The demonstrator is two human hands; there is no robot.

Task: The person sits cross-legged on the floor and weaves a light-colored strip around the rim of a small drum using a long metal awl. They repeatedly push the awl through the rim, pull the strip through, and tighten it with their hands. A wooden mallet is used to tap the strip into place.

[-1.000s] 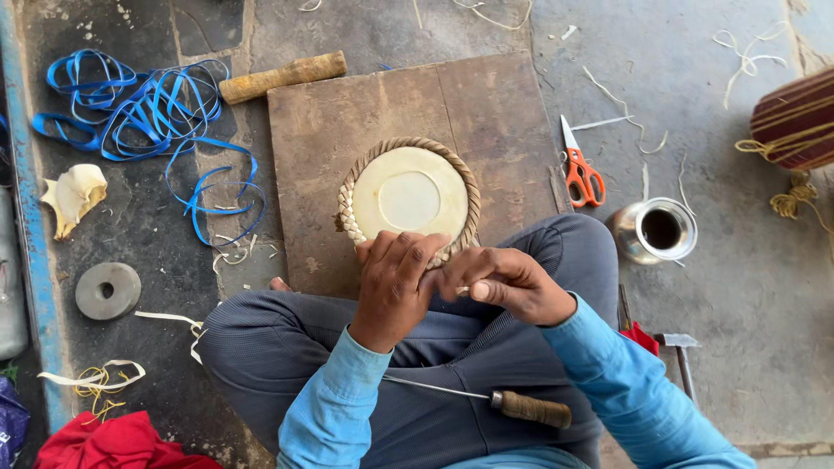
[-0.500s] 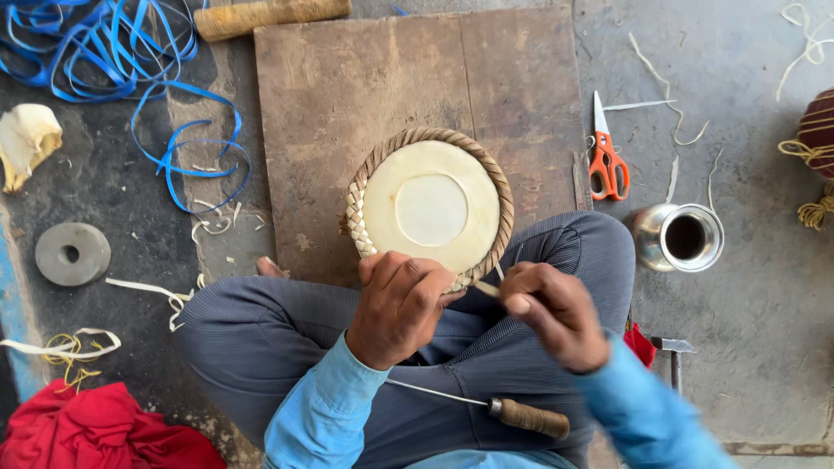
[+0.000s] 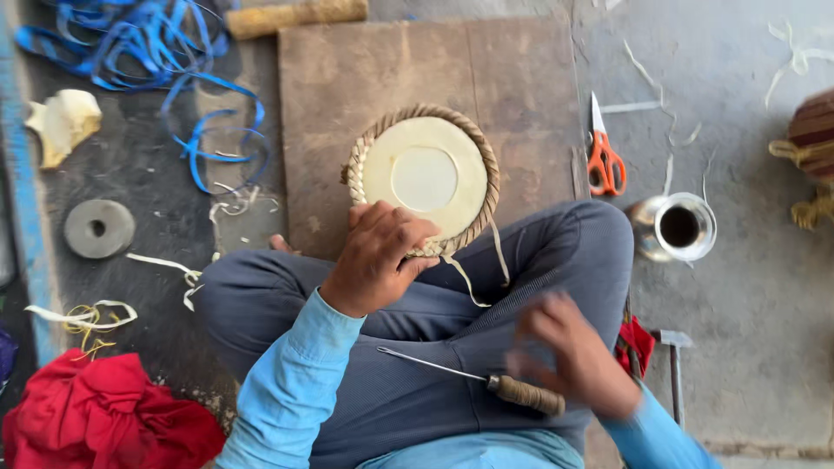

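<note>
Seen from above, a person in light blue sleeves sits cross-legged on the floor. The left hand [image 3: 378, 256] has its fingers clenched over the near rim of a round cream drumhead [image 3: 424, 178] edged with braided lacing, which rests on a wooden board [image 3: 347, 87] against the knees. The right hand [image 3: 569, 352] is blurred above the lap; whether its fingers grasp anything cannot be told. An awl [image 3: 486, 382] with a wrapped handle lies on the lap just beside it. Orange scissors [image 3: 604, 161] and a metal cup [image 3: 682, 227] lie to the right, blue strapping [image 3: 174, 52] to the left.
</note>
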